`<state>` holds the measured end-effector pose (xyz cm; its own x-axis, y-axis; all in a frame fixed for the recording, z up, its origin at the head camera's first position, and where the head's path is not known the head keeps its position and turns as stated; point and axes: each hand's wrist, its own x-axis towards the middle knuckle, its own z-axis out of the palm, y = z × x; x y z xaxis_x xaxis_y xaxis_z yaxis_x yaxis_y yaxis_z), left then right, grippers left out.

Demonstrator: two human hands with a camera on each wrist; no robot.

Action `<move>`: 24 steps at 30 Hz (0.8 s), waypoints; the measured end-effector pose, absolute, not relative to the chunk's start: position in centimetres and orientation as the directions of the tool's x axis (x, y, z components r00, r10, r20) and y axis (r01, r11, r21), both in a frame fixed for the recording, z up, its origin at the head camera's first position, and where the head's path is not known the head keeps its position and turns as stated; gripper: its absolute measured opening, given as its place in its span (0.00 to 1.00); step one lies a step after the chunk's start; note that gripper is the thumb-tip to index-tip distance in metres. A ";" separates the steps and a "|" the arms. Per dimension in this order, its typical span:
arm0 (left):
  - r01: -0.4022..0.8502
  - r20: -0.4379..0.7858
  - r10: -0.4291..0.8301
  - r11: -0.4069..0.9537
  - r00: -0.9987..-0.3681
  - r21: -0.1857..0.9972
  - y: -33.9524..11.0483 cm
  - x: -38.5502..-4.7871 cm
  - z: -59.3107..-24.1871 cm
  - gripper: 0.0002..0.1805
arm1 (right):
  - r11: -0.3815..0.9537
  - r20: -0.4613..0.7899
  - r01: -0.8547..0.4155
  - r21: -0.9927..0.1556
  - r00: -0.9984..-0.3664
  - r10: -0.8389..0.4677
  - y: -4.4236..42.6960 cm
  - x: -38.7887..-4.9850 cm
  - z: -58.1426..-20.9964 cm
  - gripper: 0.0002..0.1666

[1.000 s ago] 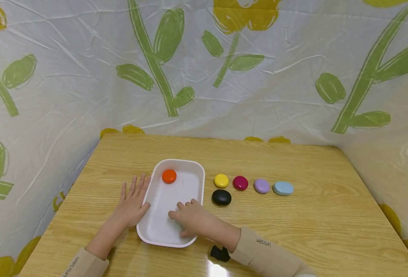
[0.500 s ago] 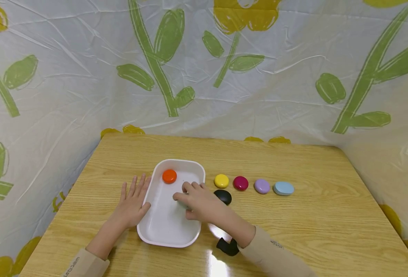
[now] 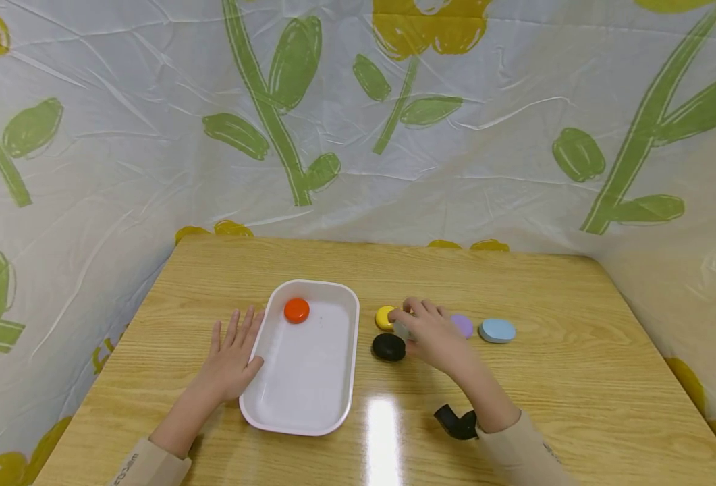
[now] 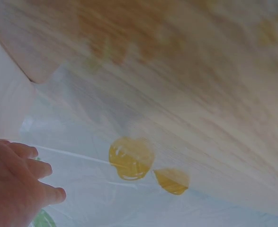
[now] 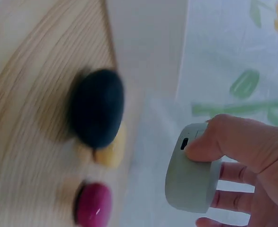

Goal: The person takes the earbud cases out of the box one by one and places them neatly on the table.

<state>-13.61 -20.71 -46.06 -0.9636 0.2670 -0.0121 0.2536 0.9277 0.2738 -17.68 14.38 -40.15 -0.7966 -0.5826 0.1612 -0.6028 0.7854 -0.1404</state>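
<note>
My right hand grips a pale grey-green rounded case with a small dark slot, held above the table. In the right wrist view the thumb presses one face and the fingers lie behind it. Beneath and beside this hand are a yellow disc, a black oval piece and a purple disc. A crimson disc shows in the right wrist view; the hand covers it in the head view. My left hand lies with spread fingers along the left side of a white tray, its thumb at the rim.
Inside the tray, near its far left corner, lies an orange-red disc. A light blue oval piece ends the row at the right. A black bent piece shows by the right wrist. Flower-printed cloth surrounds the wooden table.
My right hand has lifted the grey-green case out of the tray and carried it right, over the row of discs. The left hand has stayed in place.
</note>
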 end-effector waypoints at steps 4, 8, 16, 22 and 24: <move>0.251 -0.014 0.265 0.926 -0.964 0.283 -20.8 -13.6 -46.1 0.38 | 0.812 0.116 -0.563 -0.154 -0.827 -0.551 16.3 -17.7 -41.1 0.23; 0.249 -0.013 0.263 0.927 -0.965 0.281 -20.8 -13.6 -46.2 0.38 | 0.831 0.069 -0.540 -0.135 -0.842 -0.536 17.5 -17.4 -42.2 0.24; 0.250 -0.013 0.266 0.919 -0.964 0.305 -20.8 -13.6 -46.0 0.38 | 0.814 -0.007 -0.563 -0.143 -0.822 -0.570 18.1 -17.0 -43.9 0.26; 0.252 -0.009 0.266 0.924 -0.964 0.287 -20.8 -13.7 -46.1 0.38 | 0.821 -0.039 -0.541 -0.184 -0.830 -0.556 17.8 -16.9 -44.3 0.26; 0.253 -0.005 0.265 0.925 -0.964 0.283 -20.9 -13.7 -46.2 0.38 | 0.824 -0.042 -0.531 -0.199 -0.835 -0.549 17.8 -16.9 -44.3 0.26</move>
